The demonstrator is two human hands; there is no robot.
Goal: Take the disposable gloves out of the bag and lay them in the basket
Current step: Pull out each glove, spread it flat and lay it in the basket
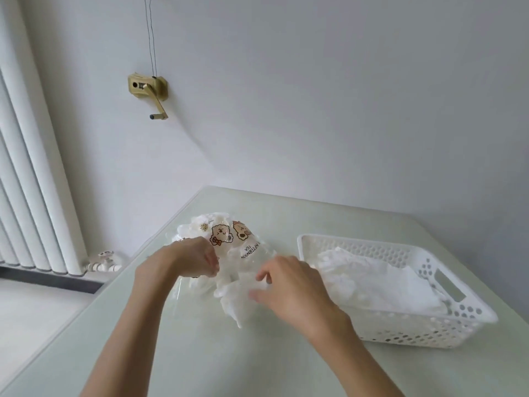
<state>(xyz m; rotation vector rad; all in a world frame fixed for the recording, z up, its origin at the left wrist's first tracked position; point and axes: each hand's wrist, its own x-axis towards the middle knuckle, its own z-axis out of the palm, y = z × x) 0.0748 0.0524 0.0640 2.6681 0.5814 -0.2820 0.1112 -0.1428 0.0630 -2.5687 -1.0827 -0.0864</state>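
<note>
Both hands point(234, 279) pinch crinkly clear bag point(229, 239).

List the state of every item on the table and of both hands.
bag: lying on the table, mouth toward the person, gloves inside
gloves in basket: piled
basket: upright, partly filled
left hand: gripping bag
right hand: pinching a glove at the bag mouth

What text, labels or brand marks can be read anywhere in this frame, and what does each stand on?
"AFTERNOON TEA": printed on the clear bag, running sideways beside two cartoon figures.
Small yellow mark at the bag's top left: too blurred to read.
Basket, table, wall crank: no text visible.
</note>
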